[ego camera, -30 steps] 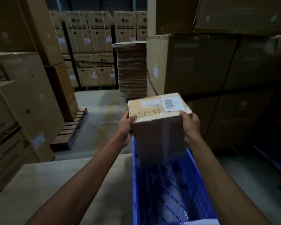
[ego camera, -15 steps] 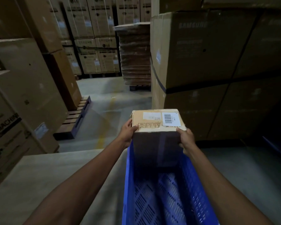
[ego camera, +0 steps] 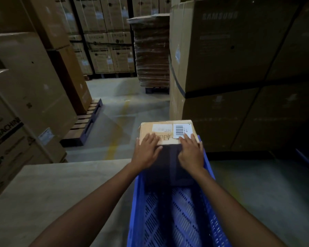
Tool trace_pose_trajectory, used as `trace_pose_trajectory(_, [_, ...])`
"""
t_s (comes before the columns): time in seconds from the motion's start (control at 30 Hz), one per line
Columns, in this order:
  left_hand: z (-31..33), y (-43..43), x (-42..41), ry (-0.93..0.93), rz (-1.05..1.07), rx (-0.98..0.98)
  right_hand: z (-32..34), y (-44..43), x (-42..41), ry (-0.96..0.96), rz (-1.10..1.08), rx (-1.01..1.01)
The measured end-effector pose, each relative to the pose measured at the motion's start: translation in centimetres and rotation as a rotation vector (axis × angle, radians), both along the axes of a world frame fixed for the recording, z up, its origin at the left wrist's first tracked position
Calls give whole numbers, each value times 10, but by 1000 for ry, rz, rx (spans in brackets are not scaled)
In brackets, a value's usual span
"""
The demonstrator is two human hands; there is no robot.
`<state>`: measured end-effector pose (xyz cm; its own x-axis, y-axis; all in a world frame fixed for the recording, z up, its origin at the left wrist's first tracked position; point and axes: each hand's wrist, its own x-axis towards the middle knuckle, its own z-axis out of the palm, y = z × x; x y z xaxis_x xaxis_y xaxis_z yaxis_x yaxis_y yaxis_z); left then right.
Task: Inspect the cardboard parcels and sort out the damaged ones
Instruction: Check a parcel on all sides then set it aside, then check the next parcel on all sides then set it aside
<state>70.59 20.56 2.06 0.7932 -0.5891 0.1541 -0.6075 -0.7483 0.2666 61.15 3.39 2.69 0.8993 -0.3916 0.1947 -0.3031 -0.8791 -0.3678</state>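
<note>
A brown cardboard parcel (ego camera: pixel 165 126) with a white barcode label and handling symbols on top stands upright in the far end of a blue perforated plastic crate (ego camera: pixel 133 211). Its shaded near side faces me. My left hand (ego camera: pixel 146 152) lies over the parcel's top near edge on the left, fingers reaching onto the top face. My right hand (ego camera: pixel 190 152) does the same on the right, fingertips touching the barcode label. The parcel's top left corner looks slightly frayed. The rest of the crate in front of the parcel holds nothing I can see.
The crate sits beside a flat pale surface (ego camera: pixel 57 196) at lower left. Large stacked Samsung cartons (ego camera: pixel 230 56) wall the right side. LG cartons and a wooden pallet (ego camera: pixel 86 122) stand on the left. A wrapped stack of flat cardboard (ego camera: pixel 152 50) stands beyond, across the concrete aisle.
The parcel has come down from chest height into the far end of the crate. Both hands have shifted from its sides to its top near edge.
</note>
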Motion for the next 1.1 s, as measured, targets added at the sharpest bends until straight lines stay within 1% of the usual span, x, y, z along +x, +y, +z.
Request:
trace_pose_trajectory(0.03, [-4,1,-2,-25,9,42,-3,1,-2,8,6,-36])
trace_pose_trajectory(0.13, [-6,2,-2,-23,16,72,-7,2,-6,61,22,-110])
trace_pose_trajectory(0.3, [3,5,3,15,-28,125,14,1,-5,118,23,-9])
trace_pose_trajectory(0.37, [7,7,4,37,-46,148,22,3,-14,91,-14,32])
trace_pose_trajectory(0.43, [13,8,0,6,-66,138,28,6,-27,45,-49,74])
trace_pose_trajectory(0.5, [22,6,-10,-77,-103,68,30,10,-42,-10,-75,134])
trace_pose_trajectory(0.57, [30,-1,-28,-121,-173,-64,29,15,-62,-70,-129,214])
trace_pose_trajectory(0.63, [34,-12,-49,-102,-272,-200,30,20,-84,-131,-204,294])
trace_pose_trajectory(0.7, [36,-24,-71,-79,-368,-294,32,27,-108,-174,-274,335])
trace_pose_trajectory(0.77, [37,-35,-98,0,-444,-385,32,33,-136,-226,-340,342])
trace_pose_trajectory(0.9, [38,-54,-166,284,-553,-549,29,41,-207,-311,-525,334])
trace_pose_trajectory(1.03, [28,-80,-238,507,-670,-558,25,44,-297,-354,-752,309])
trace_pose_trajectory(1.1, [24,-94,-277,576,-729,-550,26,46,-345,-370,-875,323])
